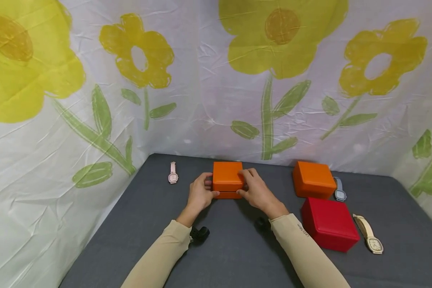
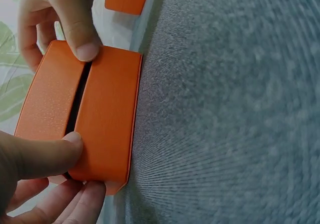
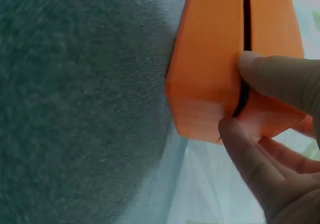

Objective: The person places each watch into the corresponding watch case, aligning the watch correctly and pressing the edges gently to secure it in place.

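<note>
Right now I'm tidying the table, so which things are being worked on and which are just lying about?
In hand: orange box, gripped by left hand and right hand.
Lying about: second orange box, red box, pink watch, blue watch, cream watch.

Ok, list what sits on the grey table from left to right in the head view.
Pink watch → left hand → orange box being held → right hand → second orange box → cream watch.

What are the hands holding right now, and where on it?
Both hands grip the middle orange box by its two ends: left hand at the left end, right hand at the right, thumbs at the seam between lid and base.
</note>
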Demonstrator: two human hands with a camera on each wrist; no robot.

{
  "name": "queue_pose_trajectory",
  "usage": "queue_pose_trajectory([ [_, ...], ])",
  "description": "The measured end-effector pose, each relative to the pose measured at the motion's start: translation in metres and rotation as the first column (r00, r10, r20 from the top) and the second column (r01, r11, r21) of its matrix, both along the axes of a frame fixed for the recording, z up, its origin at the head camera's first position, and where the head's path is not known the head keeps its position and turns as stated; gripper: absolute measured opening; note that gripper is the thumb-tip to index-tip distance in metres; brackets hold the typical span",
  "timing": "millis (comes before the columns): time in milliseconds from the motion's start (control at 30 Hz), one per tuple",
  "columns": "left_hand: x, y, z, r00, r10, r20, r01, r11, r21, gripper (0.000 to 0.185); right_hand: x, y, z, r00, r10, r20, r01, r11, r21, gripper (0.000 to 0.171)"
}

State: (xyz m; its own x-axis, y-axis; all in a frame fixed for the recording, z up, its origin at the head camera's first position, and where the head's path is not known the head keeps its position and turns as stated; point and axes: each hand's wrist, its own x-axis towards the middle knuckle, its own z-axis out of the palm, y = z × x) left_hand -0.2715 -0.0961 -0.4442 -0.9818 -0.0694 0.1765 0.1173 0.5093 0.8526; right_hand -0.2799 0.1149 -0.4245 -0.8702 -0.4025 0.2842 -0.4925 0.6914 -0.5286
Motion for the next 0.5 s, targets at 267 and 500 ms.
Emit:
queue_pose_trajectory([
  [267,-0.002,0.002,0.000,1.000,0.006,-0.014,-0.006,1.000,-0.011,0.067,-0.002,0.005,0.001,0.968,0.146,-0.202,-0.116,0.981,0.156,0.038],
  [500,-0.003,0.004,-0.003,0.999,0.023,-0.026,-0.023,1.000,-0.007,0.068,-0.010,0.010,0.006,0.876,0.322,-0.358,-0.215,0.927,0.307,0.031],
])
